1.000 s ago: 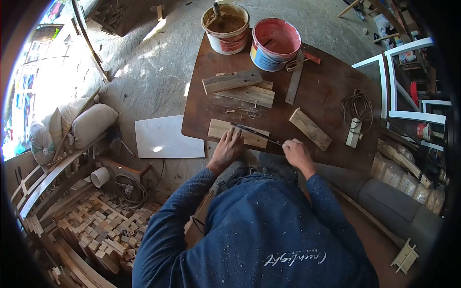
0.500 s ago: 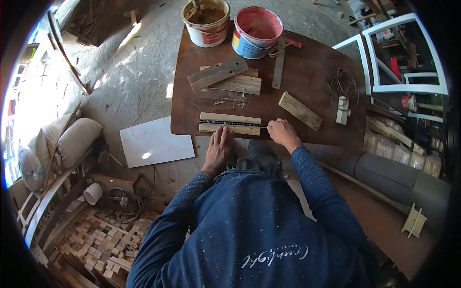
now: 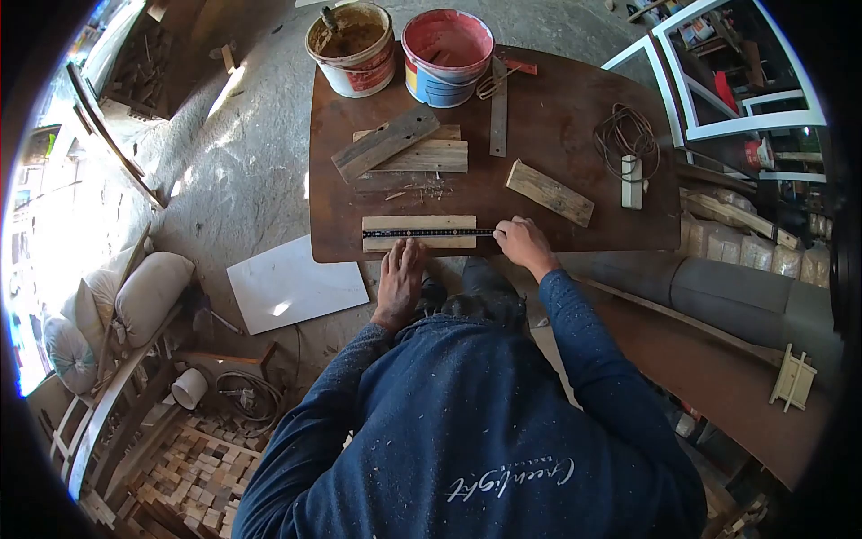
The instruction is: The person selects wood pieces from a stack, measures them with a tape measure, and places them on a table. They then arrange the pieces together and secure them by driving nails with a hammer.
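A light wooden board (image 3: pixel 449 221) lies flat near the front edge of the brown table. Along its length runs the black blade of a tape measure (image 3: pixel 435 233) with small light marks. Past the board's right end, my right hand (image 3: pixel 523 244) is closed on the tape's end; whatever sits inside the fist is hidden. My left hand (image 3: pixel 400 280) has its fingers stretched out, the tips touching the board's near edge and the tape's lower side. Behind the board, wood shavings (image 3: pixel 431 193) are scattered on the table.
Stacked old planks (image 3: pixel 386 144) and a single plank (image 3: pixel 549 193) lie on the table (image 3: pixel 557 108). Two paint buckets (image 3: pixel 449 54) stand at its back, beside a metal ruler (image 3: pixel 498 117). A coiled cord (image 3: pixel 626 139) and white power strip (image 3: pixel 632 184) are at right.
The whole view has shifted slightly, so the table sits further left. Both hands, the tape measure and the board keep nearly the same arrangement.
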### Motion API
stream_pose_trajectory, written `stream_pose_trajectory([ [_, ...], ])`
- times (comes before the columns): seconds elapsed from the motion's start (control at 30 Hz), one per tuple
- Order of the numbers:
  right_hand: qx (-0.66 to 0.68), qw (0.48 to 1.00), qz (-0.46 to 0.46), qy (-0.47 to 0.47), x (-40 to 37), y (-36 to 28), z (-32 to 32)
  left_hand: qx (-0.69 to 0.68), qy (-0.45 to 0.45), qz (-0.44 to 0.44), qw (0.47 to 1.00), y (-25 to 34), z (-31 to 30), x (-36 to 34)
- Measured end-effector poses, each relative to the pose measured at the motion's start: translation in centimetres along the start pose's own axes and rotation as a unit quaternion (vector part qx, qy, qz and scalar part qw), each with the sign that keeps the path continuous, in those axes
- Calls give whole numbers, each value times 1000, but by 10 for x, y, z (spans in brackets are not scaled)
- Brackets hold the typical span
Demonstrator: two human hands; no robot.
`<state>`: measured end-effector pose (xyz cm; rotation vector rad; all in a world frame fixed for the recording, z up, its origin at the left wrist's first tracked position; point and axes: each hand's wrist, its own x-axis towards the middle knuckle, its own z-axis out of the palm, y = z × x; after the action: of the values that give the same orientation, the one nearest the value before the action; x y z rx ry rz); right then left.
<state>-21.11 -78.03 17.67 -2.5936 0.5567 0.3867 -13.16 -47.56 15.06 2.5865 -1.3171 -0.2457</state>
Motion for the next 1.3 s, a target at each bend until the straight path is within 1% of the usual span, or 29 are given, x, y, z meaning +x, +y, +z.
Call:
stream_pose_trajectory([
  [0.13,-4,1000,3,9,-2,-4,-4,-3,15,-7,1000,3,-5,3],
  [0.2,39,999,-26,2,2,8,5,3,13,-14,1000,5,-16,10],
  [0.23,61,997,-41,0,6,9,3,-16,3,-22,1000,4,-21,16],
  [0.3,124,992,-10,37,9,10,-1,-55,-17,-39,998,3,-29,27],
  [0.33,155,986,6,54,10,9,-6,-97,31,-47,994,-2,-31,38],
  [0.4,174,982,42,63,12,11,-19,-11,80,-68,994,-23,-36,74],
  [0.43,184,979,60,67,13,13,-24,15,133,-49,990,-38,-43,98],
  [0.5,190,976,88,60,13,21,-30,50,135,-83,986,-60,-72,145],
  [0.53,185,976,97,59,13,26,-32,59,145,-109,982,-76,-72,166],
  [0.6,189,974,114,46,11,26,-45,43,64,-143,987,-106,-75,196],
  [0.63,176,976,123,48,11,29,-47,35,23,-161,986,-111,-81,203],
  [0.67,163,977,131,50,10,35,-48,-15,-13,-156,988,-111,-95,208],
  [0.7,152,977,139,51,9,41,-50,4,6,-117,993,-114,-89,208],
  [0.77,159,975,127,84,1,47,-56,47,44,-35,997,-119,-80,202],
  [0.8,166,973,123,103,2,51,-58,27,27,-4,999,-112,-77,187],
  [0.83,172,973,118,102,5,56,-59,7,-30,-4,1000,-99,-82,177],
  [0.87,176,973,114,97,3,63,-57,-59,-36,12,998,-86,-84,166],
  [0.97,176,975,107,82,5,64,-59,-45,-58,46,996,-78,-73,155],
  [1.0,175,976,106,77,7,61,-60,-42,-72,22,996,-77,-71,154],
  [1.1,130,985,102,56,19,51,-64,-53,-66,-3,996,-91,-61,157],
  [1.2,116,990,59,53,36,40,-66,-69,-90,-6,994,-87,-79,164],
  [1.3,94,993,-9,73,66,31,-54,-109,-45,-32,992,-78,-63,170],
])
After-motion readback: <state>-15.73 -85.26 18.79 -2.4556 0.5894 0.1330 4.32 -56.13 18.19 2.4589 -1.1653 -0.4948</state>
